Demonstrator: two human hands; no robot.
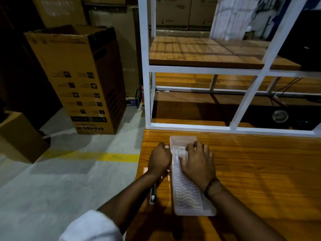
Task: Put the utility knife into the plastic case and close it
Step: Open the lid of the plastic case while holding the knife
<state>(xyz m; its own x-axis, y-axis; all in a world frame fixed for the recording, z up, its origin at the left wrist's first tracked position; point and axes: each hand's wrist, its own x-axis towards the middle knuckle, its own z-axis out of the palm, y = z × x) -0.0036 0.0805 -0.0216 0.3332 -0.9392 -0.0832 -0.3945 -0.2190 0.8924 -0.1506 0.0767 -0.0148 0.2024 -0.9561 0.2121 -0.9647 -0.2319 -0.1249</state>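
Head camera, looking down at a wooden desk [251,171]; a translucent plastic case [186,192] with a ribbed, wavy top lies lengthwise under and between both hands. The right hand [198,162] rests flat on the case, fingers spread and pressing its far half, clamped on nothing. The left hand [160,160] sits just left of the case, fingers curled against its long edge near the far end; whether it grips that edge or only pushes on it cannot be told.

A slim pale object [152,195] lies on the desk beneath the left forearm, close to the desk's left edge; it may be the utility knife, but it is mostly covered and blurred. Whether the case is shut, or holds anything, cannot be made out through the cloudy plastic.

Risks, as a judgement: if the slim object is the knife, the left forearm could brush it off the desk edge to the floor; uneven pressure from the right hand could make the case slide or leave one side unlatched.

A white sleeve [92,226] is cut off at the bottom.
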